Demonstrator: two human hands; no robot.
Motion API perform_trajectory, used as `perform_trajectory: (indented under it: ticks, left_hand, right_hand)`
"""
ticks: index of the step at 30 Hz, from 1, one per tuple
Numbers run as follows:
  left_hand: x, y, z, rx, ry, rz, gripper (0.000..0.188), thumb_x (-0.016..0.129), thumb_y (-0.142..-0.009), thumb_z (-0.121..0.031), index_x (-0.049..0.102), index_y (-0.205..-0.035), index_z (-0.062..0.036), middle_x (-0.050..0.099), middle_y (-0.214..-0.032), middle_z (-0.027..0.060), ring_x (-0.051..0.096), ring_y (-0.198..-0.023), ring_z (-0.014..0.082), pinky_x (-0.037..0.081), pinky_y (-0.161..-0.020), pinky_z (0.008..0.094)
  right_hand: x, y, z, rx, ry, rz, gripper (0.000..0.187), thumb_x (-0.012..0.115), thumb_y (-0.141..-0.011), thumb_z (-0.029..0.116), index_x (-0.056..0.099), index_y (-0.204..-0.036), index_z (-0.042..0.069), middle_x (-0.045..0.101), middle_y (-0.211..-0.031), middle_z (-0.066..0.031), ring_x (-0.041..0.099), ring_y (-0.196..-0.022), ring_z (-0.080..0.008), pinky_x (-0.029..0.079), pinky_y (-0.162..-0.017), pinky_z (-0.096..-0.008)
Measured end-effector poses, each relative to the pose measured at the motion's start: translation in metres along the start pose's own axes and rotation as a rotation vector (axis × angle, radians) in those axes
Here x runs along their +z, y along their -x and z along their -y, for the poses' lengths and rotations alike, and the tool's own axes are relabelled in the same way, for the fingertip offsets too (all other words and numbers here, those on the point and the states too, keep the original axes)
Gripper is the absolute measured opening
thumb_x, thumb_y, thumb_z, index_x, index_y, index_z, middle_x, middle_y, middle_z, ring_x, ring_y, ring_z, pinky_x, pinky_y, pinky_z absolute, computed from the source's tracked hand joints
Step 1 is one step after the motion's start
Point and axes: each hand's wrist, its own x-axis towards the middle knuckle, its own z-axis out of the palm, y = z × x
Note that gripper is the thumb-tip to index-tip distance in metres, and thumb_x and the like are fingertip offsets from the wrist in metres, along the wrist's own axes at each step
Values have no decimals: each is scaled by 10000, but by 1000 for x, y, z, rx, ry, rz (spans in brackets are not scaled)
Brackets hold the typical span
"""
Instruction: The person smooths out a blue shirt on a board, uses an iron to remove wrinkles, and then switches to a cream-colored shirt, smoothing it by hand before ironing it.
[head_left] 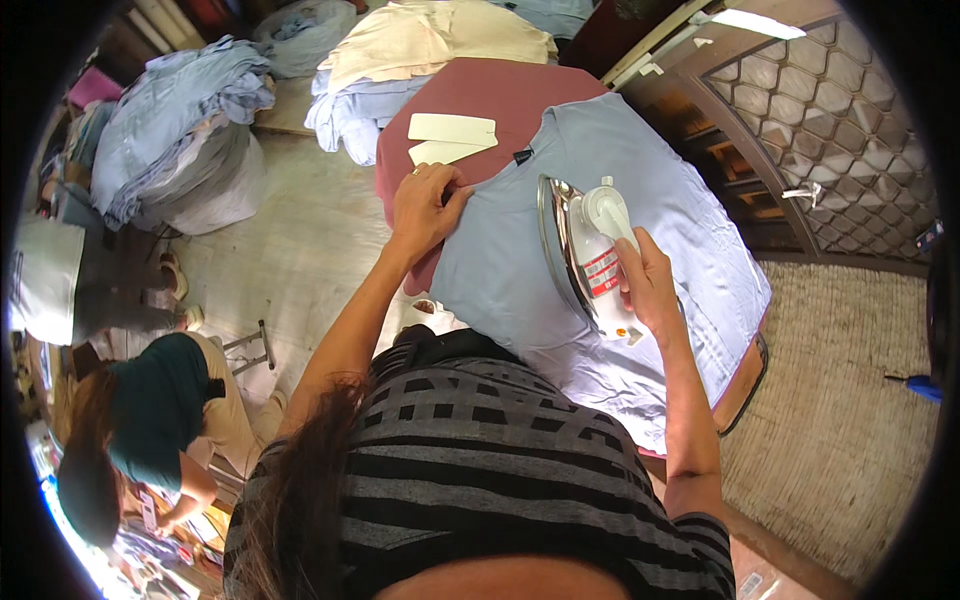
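Note:
A light blue shirt (pixel 500 240) is spread over a board with a dark pink cover (pixel 480 90). Its neckline, with a small black label (pixel 523 157), is toward the far left. My right hand (pixel 650 285) is wrapped round the handle of a white steam iron (pixel 603 225) with a shiny metal base. The iron is tilted, its base edge toward the left; whether it touches the cloth I cannot tell. My left hand (pixel 428 208) pinches the shirt's left edge with curled fingers, partly hidden. Just beyond it, two pale card strips (pixel 452 130) lie overlapping on the cover.
Cream cloth (pixel 430 40) is piled over blue garments behind the board. More blue garments (pixel 185 110) heap up at the far left. A co-worker in a dark green top (pixel 155 395) bends at the lower left. A metal lattice door (pixel 820 130) stands at the right.

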Motion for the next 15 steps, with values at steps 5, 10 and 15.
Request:
perform_trajectory:
  ticks: [5,10,15]
  left_hand:
    - [1,3,-4,-86,28,-2,147,764,-806,-171,647,-842,-89,617,-750,47,573,-728,229,446,-675,372]
    - [3,5,1,-88,62,-25,146,774,-826,-120,655,-890,-66,606,-778,42,568,-709,173,467,-656,318]
    - [-2,5,1,-172,151,48,140,761,-863,-108,662,-927,-33,611,-794,20,551,-689,99,458,-648,265]
  right_hand:
    - [-17,5,-12,-154,293,148,338,538,-998,319,586,-1053,-11,658,-773,-228,644,-692,-339,483,-672,-401]
    - [-16,-4,0,-282,266,328,310,561,-985,278,606,-1106,-4,682,-811,-234,682,-737,-384,509,-686,-394]
    - [27,-3,20,-311,68,284,304,569,-988,257,589,-1073,-34,681,-803,-232,696,-734,-385,520,-667,-399]
